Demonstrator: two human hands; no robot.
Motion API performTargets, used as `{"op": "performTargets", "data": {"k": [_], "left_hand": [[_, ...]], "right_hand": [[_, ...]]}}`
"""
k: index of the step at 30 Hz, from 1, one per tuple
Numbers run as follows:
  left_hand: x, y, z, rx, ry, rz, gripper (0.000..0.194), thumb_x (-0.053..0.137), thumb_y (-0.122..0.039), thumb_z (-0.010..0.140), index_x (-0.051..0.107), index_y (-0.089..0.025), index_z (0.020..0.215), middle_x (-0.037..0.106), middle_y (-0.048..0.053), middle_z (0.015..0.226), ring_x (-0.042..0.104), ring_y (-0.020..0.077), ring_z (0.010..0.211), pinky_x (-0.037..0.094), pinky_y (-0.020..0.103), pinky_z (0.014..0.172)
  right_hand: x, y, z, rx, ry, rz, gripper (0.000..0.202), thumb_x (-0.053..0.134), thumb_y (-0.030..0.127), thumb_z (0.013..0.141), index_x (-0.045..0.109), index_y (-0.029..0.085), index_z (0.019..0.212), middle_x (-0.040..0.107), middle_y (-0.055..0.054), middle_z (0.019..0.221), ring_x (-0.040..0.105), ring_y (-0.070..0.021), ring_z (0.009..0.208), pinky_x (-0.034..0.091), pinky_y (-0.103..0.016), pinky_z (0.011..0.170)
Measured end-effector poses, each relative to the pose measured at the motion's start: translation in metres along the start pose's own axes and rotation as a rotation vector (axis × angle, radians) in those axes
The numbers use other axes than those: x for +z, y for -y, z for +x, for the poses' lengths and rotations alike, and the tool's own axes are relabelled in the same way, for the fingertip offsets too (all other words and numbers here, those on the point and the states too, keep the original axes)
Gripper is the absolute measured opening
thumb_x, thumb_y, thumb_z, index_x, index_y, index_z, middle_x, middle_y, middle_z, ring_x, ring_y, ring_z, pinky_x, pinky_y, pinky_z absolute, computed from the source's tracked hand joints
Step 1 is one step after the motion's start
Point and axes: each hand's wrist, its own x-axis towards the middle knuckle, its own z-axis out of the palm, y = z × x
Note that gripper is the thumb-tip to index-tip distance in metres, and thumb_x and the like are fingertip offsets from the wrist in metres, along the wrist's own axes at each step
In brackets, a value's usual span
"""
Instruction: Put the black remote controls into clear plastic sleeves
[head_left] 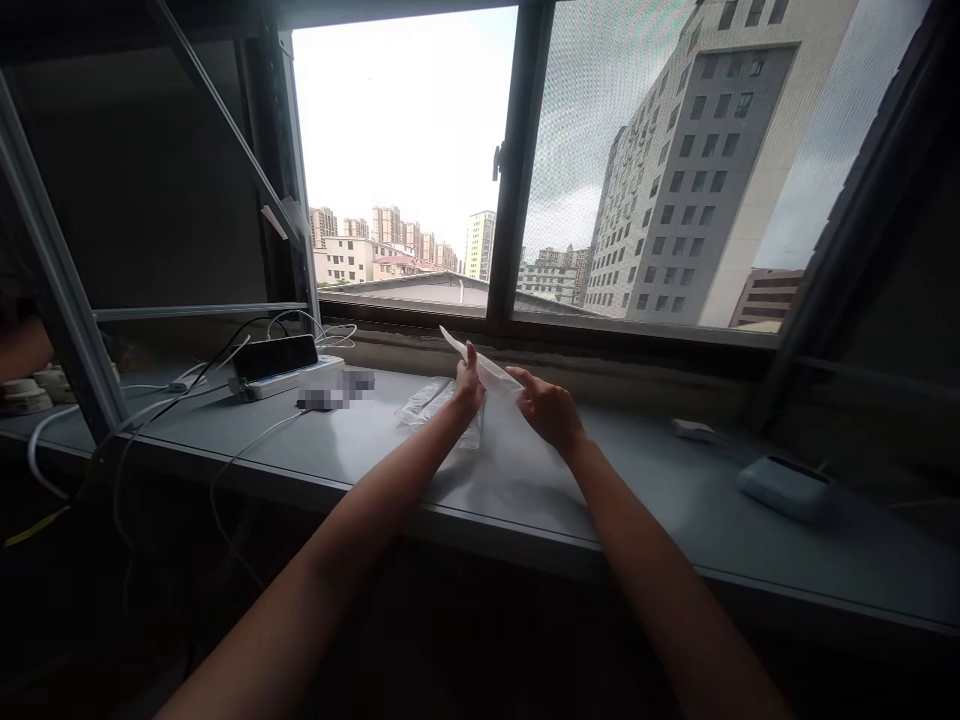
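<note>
A thin, whitish, translucent plastic bag (495, 375) is held up above the table, tilted with its pointed end toward the upper left. My left hand (469, 385) grips its near side, thumb up. At its right end, my right hand (551, 408) pinches the edge, with the index finger reaching along it. Several clear plastic bags (426, 402) lie flat on the grey table (525, 490), just behind and beside my left forearm. The fingertips are partly hidden behind the bag and the hands.
At left stand a power strip (296, 378) with a dark phone-like device (276, 354) and loose white cables (251, 440). A metal shelf post (71, 270) rises there, with part of another person's arm (24, 350) beyond. On the right lie a blue-grey case (784, 487) and a small white object (694, 431).
</note>
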Motion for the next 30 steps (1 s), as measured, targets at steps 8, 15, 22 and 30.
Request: {"op": "performTargets", "data": {"k": [8,15,22,30], "left_hand": [[-0.011,-0.005,0.002,-0.037,-0.216,-0.319,0.051,0.072,-0.055,0.078,0.057,-0.014,0.105,0.060,0.002,0.074,0.063,0.0154,0.072,0.051,0.027,0.071],[0.003,-0.001,-0.005,-0.146,-0.023,-0.275,0.045,0.069,-0.053,0.082,0.063,-0.010,0.092,0.067,0.010,0.079,0.064,0.0165,0.068,0.051,0.028,0.069],[-0.002,0.001,-0.004,-0.091,-0.119,-0.218,0.045,0.074,-0.051,0.077,0.063,-0.015,0.102,0.067,0.004,0.078,0.064,0.0148,0.069,0.049,0.025,0.067],[0.004,0.002,-0.006,-0.217,0.012,-0.227,0.050,0.058,-0.057,0.088,0.067,-0.009,0.096,0.069,0.011,0.076,0.065,0.0180,0.066,0.050,0.027,0.064]], "right_hand": [[0.001,0.000,-0.001,-0.068,-0.018,-0.033,0.051,0.045,0.010,0.084,0.055,0.024,0.132,0.072,-0.004,0.113,0.070,-0.0213,0.088,0.049,-0.025,0.068],[0.001,0.000,0.000,-0.059,-0.003,-0.051,0.053,0.045,0.010,0.085,0.054,0.024,0.135,0.073,-0.004,0.110,0.070,-0.0211,0.087,0.048,-0.025,0.068],[0.005,-0.001,0.000,-0.045,0.019,-0.087,0.051,0.040,0.012,0.090,0.053,0.025,0.137,0.072,-0.005,0.114,0.070,-0.0212,0.087,0.047,-0.026,0.068],[-0.001,0.000,0.000,-0.067,0.098,-0.155,0.053,0.040,0.012,0.090,0.047,0.023,0.142,0.069,-0.007,0.120,0.070,-0.0208,0.091,0.047,-0.026,0.070]]}}
